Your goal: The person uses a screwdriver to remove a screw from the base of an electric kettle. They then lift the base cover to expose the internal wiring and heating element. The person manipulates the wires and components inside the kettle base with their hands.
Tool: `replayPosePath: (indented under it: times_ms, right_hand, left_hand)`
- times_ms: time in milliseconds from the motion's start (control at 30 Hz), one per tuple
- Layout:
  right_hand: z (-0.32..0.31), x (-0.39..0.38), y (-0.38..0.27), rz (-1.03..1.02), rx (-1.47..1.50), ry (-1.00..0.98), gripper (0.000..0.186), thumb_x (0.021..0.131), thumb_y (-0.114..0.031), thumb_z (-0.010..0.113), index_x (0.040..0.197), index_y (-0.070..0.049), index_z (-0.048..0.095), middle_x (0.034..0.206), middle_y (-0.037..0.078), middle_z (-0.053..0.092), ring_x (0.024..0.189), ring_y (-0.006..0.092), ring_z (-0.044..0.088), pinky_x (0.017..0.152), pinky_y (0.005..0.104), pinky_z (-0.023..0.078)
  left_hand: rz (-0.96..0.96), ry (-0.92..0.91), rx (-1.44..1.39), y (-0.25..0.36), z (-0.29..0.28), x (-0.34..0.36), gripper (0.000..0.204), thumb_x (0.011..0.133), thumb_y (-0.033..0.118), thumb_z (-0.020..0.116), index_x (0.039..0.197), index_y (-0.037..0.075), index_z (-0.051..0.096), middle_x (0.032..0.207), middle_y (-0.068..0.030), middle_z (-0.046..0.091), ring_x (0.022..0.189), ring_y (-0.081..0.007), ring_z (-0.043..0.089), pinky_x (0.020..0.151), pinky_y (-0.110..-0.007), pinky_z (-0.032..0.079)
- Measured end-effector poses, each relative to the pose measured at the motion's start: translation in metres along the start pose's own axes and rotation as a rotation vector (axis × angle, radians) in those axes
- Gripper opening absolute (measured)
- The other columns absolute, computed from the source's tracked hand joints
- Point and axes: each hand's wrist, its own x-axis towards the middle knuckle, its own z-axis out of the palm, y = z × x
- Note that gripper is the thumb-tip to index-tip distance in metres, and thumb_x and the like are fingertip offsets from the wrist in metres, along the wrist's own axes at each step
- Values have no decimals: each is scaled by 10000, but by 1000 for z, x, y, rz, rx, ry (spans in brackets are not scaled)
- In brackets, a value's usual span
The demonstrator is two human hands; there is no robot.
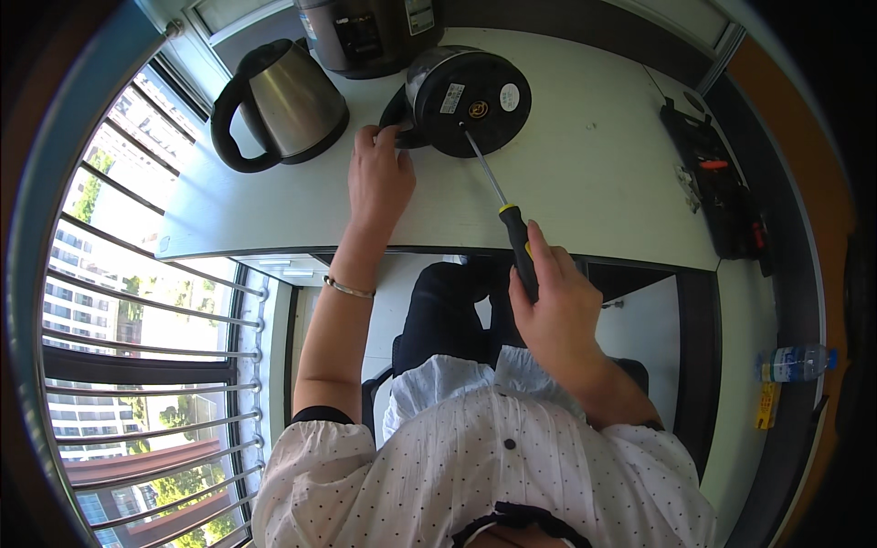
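An electric kettle lies on its side on the white table, its round black base turned toward me. Two labels and a small round socket show on that base. My left hand is closed on the kettle's black handle. In my right hand I grip a screwdriver with a black and yellow handle. Its long shaft slants up and left, and its tip meets the base near the lower left of the socket. Whether the tip sits in a screw is too small to tell.
A second kettle, brushed steel with a black handle, stands upright at the left. Behind it is a dark electric cooker. On the right lies an open black tool case. A water bottle and a yellow packet lie farther right.
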Motion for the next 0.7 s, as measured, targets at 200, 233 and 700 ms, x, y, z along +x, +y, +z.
replayPosePath:
  times_ms: [200, 233, 700]
  right_hand:
    - [-4, -1, 5, -46, -78, -26, 582, 713, -125, 657, 1248, -20, 456, 816, 70, 524, 614, 211, 570, 488, 315, 459]
    - [-4, -1, 5, -56, -83, -27, 584, 711, -123, 658, 1250, -25, 457, 813, 69, 522, 614, 211, 570, 489, 315, 460]
    - [-16, 14, 10, 767, 1769, -417, 518, 872, -198, 512, 1330, -44, 325, 930, 187, 568, 512, 163, 538, 361, 253, 399]
  left_hand:
    - [-550, -413, -714, 65, -14, -4, 318, 827, 309, 637, 764, -3, 633, 581, -37, 549, 464, -156, 487, 427, -255, 357]
    - [-731, -576, -897, 71, -15, -2, 346, 834, 334, 636, 792, -9, 630, 574, -24, 534, 446, -114, 459, 404, -219, 328]
    - [-956, -710, -1532, 66, -2, -1, 248, 906, 229, 532, 834, -8, 533, 581, -67, 522, 396, -96, 412, 347, -199, 250]
